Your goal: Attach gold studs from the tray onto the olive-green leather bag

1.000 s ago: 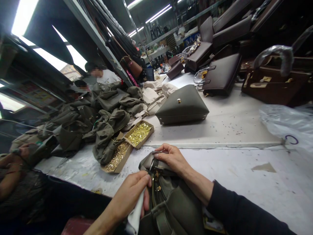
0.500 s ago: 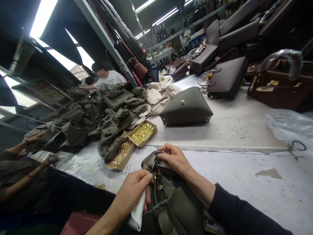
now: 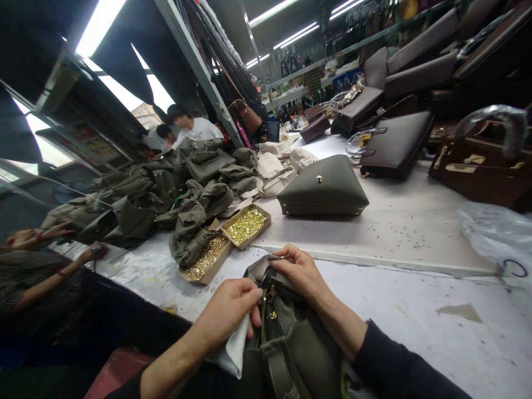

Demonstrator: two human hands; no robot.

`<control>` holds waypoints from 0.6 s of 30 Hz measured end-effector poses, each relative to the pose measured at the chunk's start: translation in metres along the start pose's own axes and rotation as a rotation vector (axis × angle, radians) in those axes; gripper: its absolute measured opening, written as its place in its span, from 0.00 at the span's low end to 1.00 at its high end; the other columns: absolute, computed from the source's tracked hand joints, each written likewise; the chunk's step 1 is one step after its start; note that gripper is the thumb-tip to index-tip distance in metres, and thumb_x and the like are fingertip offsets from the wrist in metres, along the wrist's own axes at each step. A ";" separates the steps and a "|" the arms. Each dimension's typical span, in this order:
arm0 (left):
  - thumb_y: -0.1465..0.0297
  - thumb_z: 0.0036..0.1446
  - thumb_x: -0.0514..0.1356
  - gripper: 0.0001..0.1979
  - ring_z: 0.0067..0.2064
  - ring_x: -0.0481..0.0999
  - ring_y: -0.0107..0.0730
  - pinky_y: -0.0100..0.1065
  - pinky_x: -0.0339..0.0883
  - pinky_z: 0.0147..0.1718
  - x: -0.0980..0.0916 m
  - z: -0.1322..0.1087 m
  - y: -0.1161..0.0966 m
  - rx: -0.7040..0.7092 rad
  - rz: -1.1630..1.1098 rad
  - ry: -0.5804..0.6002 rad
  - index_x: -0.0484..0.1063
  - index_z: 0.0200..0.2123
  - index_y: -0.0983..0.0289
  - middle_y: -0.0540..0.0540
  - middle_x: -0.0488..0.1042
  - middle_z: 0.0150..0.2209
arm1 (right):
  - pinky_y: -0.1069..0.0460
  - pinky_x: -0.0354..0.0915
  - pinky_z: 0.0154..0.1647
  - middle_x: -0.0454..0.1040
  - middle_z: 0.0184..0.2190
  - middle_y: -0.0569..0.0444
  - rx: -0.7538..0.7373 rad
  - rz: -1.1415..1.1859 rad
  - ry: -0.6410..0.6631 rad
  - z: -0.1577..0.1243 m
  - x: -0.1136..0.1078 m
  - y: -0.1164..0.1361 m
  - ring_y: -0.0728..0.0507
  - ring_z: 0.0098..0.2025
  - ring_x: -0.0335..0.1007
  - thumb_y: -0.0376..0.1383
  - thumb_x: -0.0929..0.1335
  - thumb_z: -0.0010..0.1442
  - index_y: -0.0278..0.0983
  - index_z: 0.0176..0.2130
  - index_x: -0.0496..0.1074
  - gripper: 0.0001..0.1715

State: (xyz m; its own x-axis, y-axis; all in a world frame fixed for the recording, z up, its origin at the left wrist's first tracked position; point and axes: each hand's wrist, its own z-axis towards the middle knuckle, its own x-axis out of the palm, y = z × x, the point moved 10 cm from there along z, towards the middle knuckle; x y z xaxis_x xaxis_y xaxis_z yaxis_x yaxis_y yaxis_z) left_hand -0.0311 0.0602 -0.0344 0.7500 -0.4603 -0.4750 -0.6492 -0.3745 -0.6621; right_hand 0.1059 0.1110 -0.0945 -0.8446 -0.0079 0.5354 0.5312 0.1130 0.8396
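Note:
An olive-green leather handbag (image 3: 291, 343) lies at the near table edge, with gold fittings showing at its opening. My left hand (image 3: 226, 307) is closed, pinching the bag's rim beside the gold hardware and gripping a white cloth (image 3: 235, 349) that hangs below the fingers. Across the opening, my right hand (image 3: 301, 271) is closed too, its fingers pressed on the bag's upper flap and holding it down.
Two cardboard trays of small gold hardware (image 3: 245, 226) sit just beyond the bag. A heap of olive bags (image 3: 166, 194) lies to the left, a finished olive bag (image 3: 324, 188) in the middle, and brown bags (image 3: 394, 144) at the right. Other people sit at the left (image 3: 37, 277).
The view has shifted a little; both my hands keep their grip on the bag. The person at the left has moved their hands over the table.

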 end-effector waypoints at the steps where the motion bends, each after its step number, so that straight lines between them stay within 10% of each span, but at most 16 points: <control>1: 0.52 0.48 0.60 0.18 0.15 0.68 0.27 0.26 0.56 0.15 0.002 0.001 0.002 -0.015 -0.063 0.000 0.66 0.26 0.62 0.52 0.76 0.19 | 0.53 0.60 0.31 0.77 0.28 0.57 0.001 -0.001 0.000 0.000 0.000 -0.001 0.48 0.27 0.68 0.40 0.76 0.48 0.37 0.35 0.74 0.16; 18: 0.60 0.61 0.54 0.15 0.17 0.72 0.30 0.29 0.60 0.22 -0.012 -0.005 -0.018 0.240 0.269 -0.251 0.71 0.26 0.62 0.52 0.76 0.21 | 0.51 0.65 0.34 0.79 0.31 0.54 -0.101 -0.242 -0.116 -0.009 -0.009 0.018 0.43 0.32 0.72 0.46 0.76 0.52 0.38 0.38 0.78 0.18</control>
State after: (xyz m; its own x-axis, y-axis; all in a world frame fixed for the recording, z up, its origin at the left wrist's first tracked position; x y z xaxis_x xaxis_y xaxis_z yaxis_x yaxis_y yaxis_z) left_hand -0.0287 0.0685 -0.0139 0.5847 -0.2948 -0.7558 -0.8003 -0.0569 -0.5969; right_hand 0.1231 0.1040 -0.0835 -0.9465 0.0914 0.3096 0.3128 0.0225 0.9495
